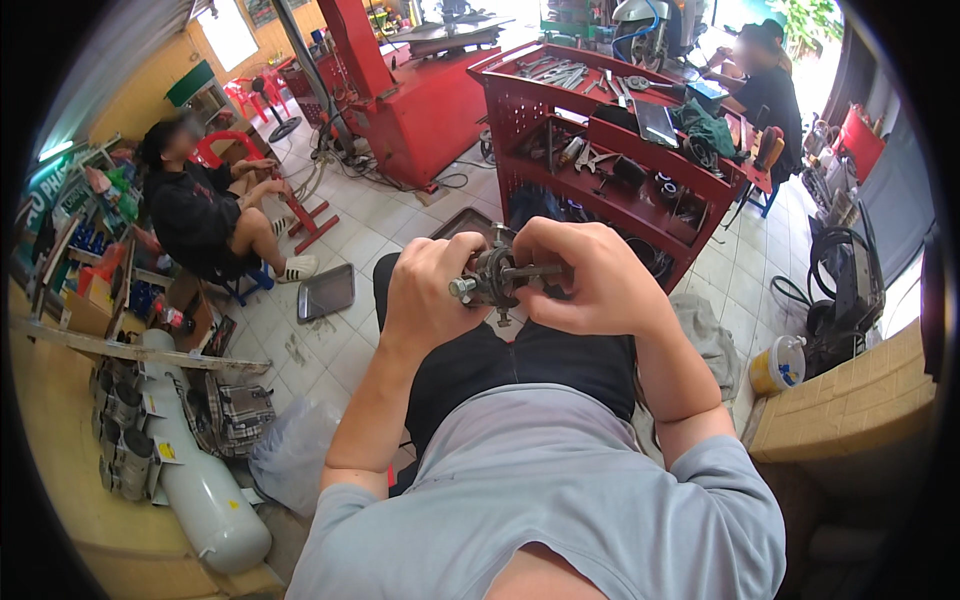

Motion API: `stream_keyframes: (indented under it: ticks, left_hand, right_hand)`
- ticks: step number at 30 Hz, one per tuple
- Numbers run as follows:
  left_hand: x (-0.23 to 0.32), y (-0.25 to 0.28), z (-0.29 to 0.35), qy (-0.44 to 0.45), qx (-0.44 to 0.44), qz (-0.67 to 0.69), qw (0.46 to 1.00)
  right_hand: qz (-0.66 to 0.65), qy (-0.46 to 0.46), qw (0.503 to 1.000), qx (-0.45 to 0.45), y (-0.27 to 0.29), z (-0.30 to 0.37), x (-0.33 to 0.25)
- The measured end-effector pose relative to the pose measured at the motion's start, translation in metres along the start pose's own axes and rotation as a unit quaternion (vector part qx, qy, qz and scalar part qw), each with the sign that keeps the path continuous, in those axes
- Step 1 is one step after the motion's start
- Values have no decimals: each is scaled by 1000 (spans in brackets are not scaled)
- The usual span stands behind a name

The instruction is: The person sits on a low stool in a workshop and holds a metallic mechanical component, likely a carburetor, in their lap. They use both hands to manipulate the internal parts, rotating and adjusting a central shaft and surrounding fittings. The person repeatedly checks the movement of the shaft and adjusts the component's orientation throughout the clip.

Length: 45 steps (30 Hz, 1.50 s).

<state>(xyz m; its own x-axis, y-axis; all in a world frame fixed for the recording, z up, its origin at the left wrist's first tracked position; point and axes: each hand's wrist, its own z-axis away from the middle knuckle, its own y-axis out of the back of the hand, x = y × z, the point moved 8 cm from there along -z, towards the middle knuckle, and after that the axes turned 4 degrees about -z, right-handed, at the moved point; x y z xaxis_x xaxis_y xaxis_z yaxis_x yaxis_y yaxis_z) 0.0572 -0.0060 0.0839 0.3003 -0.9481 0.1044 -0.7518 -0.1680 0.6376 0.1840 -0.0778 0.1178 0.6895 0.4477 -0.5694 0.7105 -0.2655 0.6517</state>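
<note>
1. The left hand (432,285) was curled closely around the near-left side of a small metal assembly (492,278), its grip narrow; the fingertips were partly hidden behind the part.

2. The right hand (590,280) closed on the other side, thumb and fingers about a short bar (535,271) that ran from the assembly toward the palm; how tightly it pinched, I could not tell.

3. The assembly was held up between both hands, above the dark trousers (510,362) of the lap, with a bolt head (462,287) jutting out leftward.

4. The step in hand looked like adjusting or fitting the assembly by hand. The next move, I judged, called for a steady left hold while the right fingers worked the bar, without letting a loose piece slip.

5. Beyond the knees stood a red tool cart (512,100), with spanners (560,72) and a green cloth (705,125) on top.

6. Farther left, a metal tray (327,292) lay on the tiles near a seated person (200,205).
</note>
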Motion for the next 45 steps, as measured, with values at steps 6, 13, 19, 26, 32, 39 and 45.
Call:
stream_keyframes:
  ticks: [6,13,19,26,32,39,45]
  left_hand:
    - [1,2,0,0,23,-18,1000]
    - [-8,-3,1,8,2,-69,998]
    - [-7,-9,2,3,-19,-78,997]
    - [-7,-9,1,5,-23,-83,996]
    - [-10,-7,4,11,-18,-82,996]
    - [-7,-6,2,16,-8,-79,997]
    - [-6,-2,1,10,0,-84,996]
  right_hand:
    - [61,-10,990,128,0,7,-1]
    - [162,-92,969,161,-6,9,5]
    - [101,-89,986,102,-9,3,18]
    - [93,-120,985,87,-11,3,24]
    - [58,-101,990,83,-10,2,15]
    - [86,-84,987,107,-11,3,18]
    - [63,-88,989,103,-9,2,14]
